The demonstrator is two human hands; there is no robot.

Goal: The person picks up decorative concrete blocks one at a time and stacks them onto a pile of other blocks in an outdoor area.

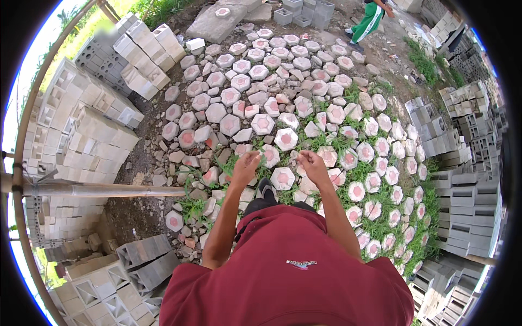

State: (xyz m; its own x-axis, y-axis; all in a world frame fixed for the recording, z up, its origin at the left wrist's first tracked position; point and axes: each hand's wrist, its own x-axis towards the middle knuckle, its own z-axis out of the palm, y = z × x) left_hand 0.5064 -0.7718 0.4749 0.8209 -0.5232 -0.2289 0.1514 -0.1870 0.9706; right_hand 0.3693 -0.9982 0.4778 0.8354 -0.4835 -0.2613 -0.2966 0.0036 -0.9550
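My left hand (pixel 247 167) is raised in front of my body, its fingers curled with thumb and fingertips close together. Opposite it, a short gap away, my right hand (pixel 314 164) has the same pinched shape. Anything between the fingertips is too small to make out. Below and between them lie hexagonal paving stones with pinkish centres, among them one pale paver (pixel 270 156) partly behind my left fingertips and another paver (pixel 283 178) just ahead of my dark shoe (pixel 266 189). A whiter paver (pixel 286 139) lies a little farther off.
Pavers, loose rubble (pixel 266 86) and grass (pixel 375 209) make uneven ground. Stacked concrete blocks stand left (pixel 100 136) and right (pixel 470 212). A bamboo pole (pixel 109 189) juts in from the left. A person in green trousers (pixel 368 23) is at the far right.
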